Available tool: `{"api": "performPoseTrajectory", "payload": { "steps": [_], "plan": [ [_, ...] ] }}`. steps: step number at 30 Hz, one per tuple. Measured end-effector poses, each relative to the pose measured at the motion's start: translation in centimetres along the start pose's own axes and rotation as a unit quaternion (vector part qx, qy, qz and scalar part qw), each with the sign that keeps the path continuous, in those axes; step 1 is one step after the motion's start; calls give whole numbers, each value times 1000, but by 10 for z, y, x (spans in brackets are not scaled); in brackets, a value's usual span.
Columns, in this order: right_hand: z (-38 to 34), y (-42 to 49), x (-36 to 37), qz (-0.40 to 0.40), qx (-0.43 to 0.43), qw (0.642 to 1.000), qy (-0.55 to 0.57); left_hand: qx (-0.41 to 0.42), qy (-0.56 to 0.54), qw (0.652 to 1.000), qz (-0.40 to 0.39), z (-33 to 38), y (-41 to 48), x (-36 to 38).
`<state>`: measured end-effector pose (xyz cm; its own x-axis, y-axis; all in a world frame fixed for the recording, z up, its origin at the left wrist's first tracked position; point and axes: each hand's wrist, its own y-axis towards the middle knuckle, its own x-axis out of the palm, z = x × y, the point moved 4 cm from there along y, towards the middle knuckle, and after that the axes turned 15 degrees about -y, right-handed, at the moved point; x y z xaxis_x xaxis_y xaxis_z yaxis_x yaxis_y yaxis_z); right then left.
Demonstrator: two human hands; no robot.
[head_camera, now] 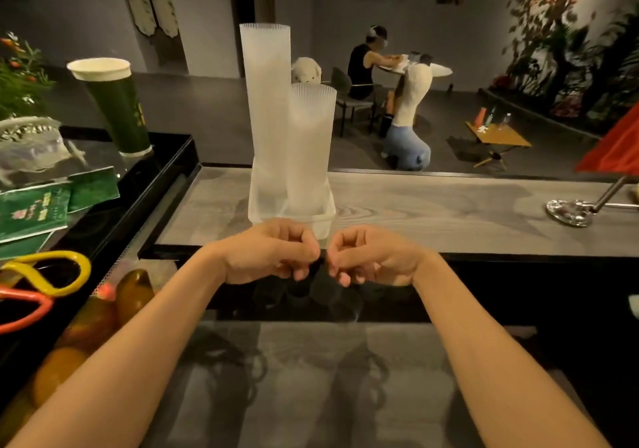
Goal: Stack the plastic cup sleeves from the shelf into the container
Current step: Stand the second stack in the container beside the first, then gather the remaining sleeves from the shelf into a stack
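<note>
Two cup sleeves, a tall one (pixel 265 101) and a shorter one (pixel 311 143), stand upright in the container (pixel 292 217) at frame centre on the bench (pixel 432 212). Your left hand (pixel 273 254) and right hand (pixel 373 257) are loosely curled, gripping nothing visible; fetch the next sleeve and lower it in straight.

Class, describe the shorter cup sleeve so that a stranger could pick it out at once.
Find the grey wooden counter and the clear container on it, just beyond the hands. Two frosted sleeves stand upright inside; the shorter sleeve is the right one, its ribbed top well below the taller sleeve.
</note>
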<state>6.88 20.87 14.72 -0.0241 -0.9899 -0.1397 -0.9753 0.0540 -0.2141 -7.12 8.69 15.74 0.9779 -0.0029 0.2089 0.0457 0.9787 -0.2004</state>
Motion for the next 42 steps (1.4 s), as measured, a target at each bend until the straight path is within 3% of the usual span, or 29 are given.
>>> {"api": "performPoseTrajectory", "payload": {
  "steps": [2,4,8,11,13,17,21,25,31,37,42],
  "plan": [
    [30,-5,12,-55,69,995,-47,-91,60,994,-28,-32,3,2],
    [65,-7,20,-47,143,985,-89,-155,114,981,7,-69,12,-2],
    [137,-5,20,100,239,947,-190,-188,161,955,164,-133,32,-24],
    [185,-3,19,228,277,917,-173,-143,104,949,262,-161,48,-33],
    [213,-1,17,272,300,898,-172,-121,100,943,294,-172,61,-35],
    [253,11,10,353,298,872,-163,-127,180,901,373,-184,92,-45],
    [280,20,-3,453,315,833,-32,-200,224,874,382,-208,125,-50],
    [301,31,-13,460,340,820,1,-217,229,878,360,-224,156,-56],
    [317,47,-26,461,345,813,84,-212,310,850,370,-235,159,-53],
    [316,36,-23,475,322,812,106,-132,270,858,416,-238,131,-42],
    [292,18,-17,519,235,822,-7,-92,260,869,412,-262,117,-29]
  ]
}}
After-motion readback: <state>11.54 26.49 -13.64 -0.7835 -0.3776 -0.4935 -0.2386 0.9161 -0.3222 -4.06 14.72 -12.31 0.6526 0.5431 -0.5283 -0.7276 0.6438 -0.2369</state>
